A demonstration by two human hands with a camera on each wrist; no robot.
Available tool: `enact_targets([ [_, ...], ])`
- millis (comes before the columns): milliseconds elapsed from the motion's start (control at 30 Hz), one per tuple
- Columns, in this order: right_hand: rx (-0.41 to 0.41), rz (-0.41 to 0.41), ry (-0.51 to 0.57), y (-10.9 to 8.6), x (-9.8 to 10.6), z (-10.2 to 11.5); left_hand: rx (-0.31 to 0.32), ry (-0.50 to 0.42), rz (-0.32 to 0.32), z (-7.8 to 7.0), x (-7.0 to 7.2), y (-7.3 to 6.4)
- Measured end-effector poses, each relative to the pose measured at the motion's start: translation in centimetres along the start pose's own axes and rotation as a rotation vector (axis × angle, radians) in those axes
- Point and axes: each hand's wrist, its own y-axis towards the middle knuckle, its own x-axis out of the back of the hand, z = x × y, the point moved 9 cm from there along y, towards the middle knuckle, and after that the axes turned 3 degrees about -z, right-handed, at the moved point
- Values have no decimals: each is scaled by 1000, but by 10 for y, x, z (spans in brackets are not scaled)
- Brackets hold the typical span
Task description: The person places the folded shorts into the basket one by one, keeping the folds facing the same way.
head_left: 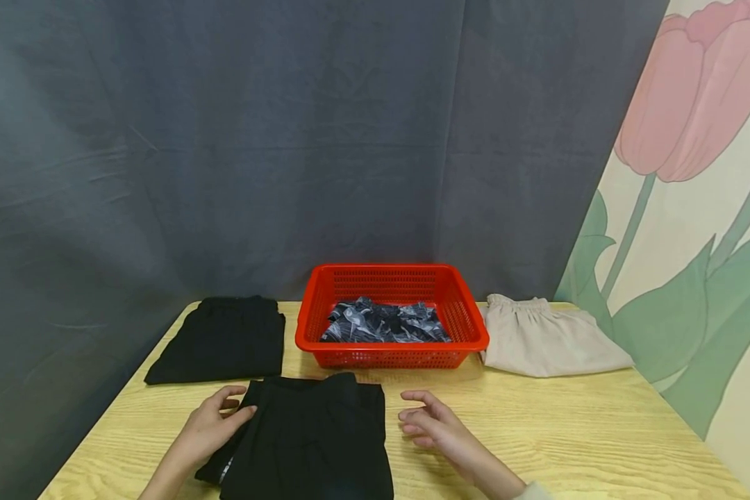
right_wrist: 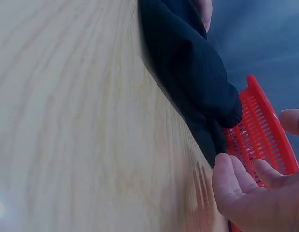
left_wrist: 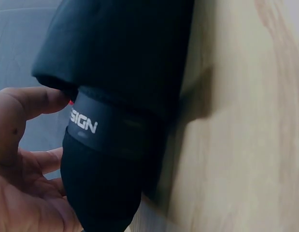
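A black folded garment point(head_left: 312, 437) lies on the table at front centre, its layers bunched near the top edge. White letters reading "SIGN" show on a band point(left_wrist: 86, 121) of it in the left wrist view. At its left edge is my left hand point(head_left: 209, 427), fingers loosely bent and a fingertip right at the cloth. My right hand point(head_left: 434, 427) hovers to the right of the garment, palm facing it, with fingers relaxed and nothing between them. In the right wrist view, the fingertips point(right_wrist: 224, 169) overlap the garment's far corner.
Behind the garment stands a red plastic basket point(head_left: 394, 357) holding a crumpled dark patterned cloth point(head_left: 384, 321). Another folded black garment point(head_left: 219, 340) lies at the back left, and a beige elastic-waisted garment point(head_left: 546, 340) at the back right. A grey curtain point(head_left: 350, 139) hangs behind the wooden table point(head_left: 569, 437).
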Motion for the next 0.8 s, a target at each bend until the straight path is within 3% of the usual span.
enact_targets([
  [367, -41, 15, 27, 1, -10, -5, 31, 36, 12, 4, 2, 1],
  [600, -64, 20, 34, 2, -13, -10, 82, -26, 65, 12, -2, 3],
  [800, -59, 23, 28, 4, -18, -11, 109, -150, 113, 14, -9, 2],
])
